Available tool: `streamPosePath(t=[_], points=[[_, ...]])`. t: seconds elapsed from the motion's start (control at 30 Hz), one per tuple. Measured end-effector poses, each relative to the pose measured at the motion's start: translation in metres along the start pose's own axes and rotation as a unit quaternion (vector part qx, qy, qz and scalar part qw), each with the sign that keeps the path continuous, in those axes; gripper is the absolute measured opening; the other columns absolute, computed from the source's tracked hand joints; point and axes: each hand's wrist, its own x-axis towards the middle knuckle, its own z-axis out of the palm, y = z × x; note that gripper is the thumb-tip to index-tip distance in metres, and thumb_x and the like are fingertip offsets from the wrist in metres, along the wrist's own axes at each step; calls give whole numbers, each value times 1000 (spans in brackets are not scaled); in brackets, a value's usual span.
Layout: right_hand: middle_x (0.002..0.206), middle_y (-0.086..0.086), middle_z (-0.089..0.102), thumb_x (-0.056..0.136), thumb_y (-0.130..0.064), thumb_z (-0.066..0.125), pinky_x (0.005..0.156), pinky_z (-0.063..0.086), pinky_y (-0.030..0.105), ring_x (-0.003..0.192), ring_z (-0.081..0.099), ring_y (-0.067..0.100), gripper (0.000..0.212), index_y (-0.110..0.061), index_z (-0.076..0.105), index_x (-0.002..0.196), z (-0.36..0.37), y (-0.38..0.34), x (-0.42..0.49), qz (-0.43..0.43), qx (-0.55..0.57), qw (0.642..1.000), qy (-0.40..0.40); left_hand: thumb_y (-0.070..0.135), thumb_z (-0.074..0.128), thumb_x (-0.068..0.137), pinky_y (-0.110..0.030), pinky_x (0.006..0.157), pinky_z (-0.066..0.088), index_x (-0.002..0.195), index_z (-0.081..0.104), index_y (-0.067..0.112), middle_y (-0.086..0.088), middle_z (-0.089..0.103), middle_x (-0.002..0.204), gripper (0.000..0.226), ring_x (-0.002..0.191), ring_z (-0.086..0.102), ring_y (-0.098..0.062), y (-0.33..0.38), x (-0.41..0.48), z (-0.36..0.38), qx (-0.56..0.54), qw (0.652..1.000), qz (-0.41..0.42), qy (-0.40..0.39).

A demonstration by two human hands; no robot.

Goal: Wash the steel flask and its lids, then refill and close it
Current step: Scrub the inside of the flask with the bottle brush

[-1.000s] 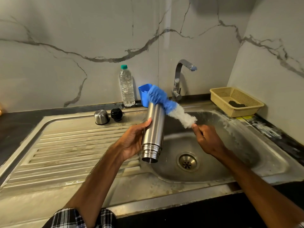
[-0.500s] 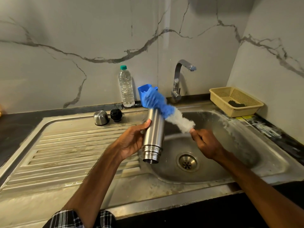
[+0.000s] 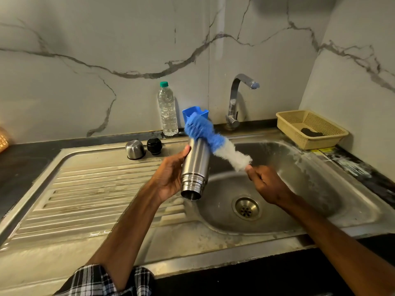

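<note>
One flask [image 3: 195, 167] in left hand [image 3: 168, 178]

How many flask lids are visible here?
2. The steel cap stands at the back edge of the drainboard; the black stopper just right of it. Both are off the steel flask in the left hand. None looks hidden.

A corner is formed by a back wall [image 3: 85, 86] and a right wall [image 3: 354, 60], both clad in pale marble-look slabs crossed by grey veins. A dark countertop [image 3: 23, 167] is run along them. A stainless steel sink [image 3: 320, 189] with a ribbed drainboard [image 3: 96, 199] is set into it, and a chrome tap [image 3: 235, 99] is mounted behind the basin.
</note>
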Motion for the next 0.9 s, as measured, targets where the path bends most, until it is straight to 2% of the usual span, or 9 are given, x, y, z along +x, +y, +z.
streamPosePath(t=[0.1,0.23,0.37,0.5,0.57,0.63,0.7,0.77,0.9], points=[[51,-12,30,104,-36,37,48,27,28,45,31,3,47,-28,36,57,2,-5,-8,-81,4,996,-31,29,68,85,-41,72,62,141,48,-1,-20,71,112,67,91,72,-30,0,1,-5,-11,999,15,28],[49,-8,30,99,-54,31,48,25,31,44,29,7,57,-20,35,54,2,1,-2,-11,-15,1000,-3,35,68,92,-45,83,61,139,52,0,-25,66,125,61,104,69,-36,1,5,-6,-23,999,19,29],[49,3,35,103,-36,35,51,23,20,45,32,13,48,-21,39,57,5,-3,-9,-98,-19,994,-41,24,66,84,-42,82,61,133,54,0,-18,72,106,55,92,71,-29,1,4,-6,-69,996,31,47],[50,-7,30,101,-48,33,48,23,31,44,27,8,53,-21,36,55,2,-2,-4,-23,-17,1000,-13,24,57,100,-41,78,64,132,54,-1,-20,73,111,40,93,73,-30,4,5,-4,-62,997,34,42],[52,-9,28,102,-42,34,48,23,32,45,26,7,51,-22,35,55,3,-2,-7,-58,-9,998,-21,19,54,102,-38,75,64,133,52,-3,-20,73,109,38,91,74,-28,3,5,-2,-58,997,25,38],[53,-7,29,103,-40,34,49,26,35,46,28,12,52,-19,36,56,2,1,-9,-83,-14,996,-24,15,55,96,-41,87,62,133,51,-3,-21,72,113,42,99,73,-30,2,4,-1,-64,997,25,26],[53,-7,29,102,-46,33,49,25,35,47,27,10,53,-18,34,56,-1,2,-7,-52,-25,998,-15,21,56,97,-49,108,49,139,49,-1,-24,66,128,48,123,63,-38,2,6,-3,-62,998,24,21],[53,-9,27,101,-49,33,49,24,36,47,25,7,53,-21,31,56,-2,0,-7,-42,-30,999,-16,29,57,99,-52,116,39,144,47,1,-25,59,139,55,133,54,-40,0,9,-4,-51,998,17,19],[52,-2,27,103,-49,33,50,26,38,47,26,11,54,-19,33,57,-1,0,-9,-77,-23,996,-32,24,62,92,-43,85,62,138,51,0,-22,69,123,53,104,72,-31,0,4,-3,-73,997,26,24]])
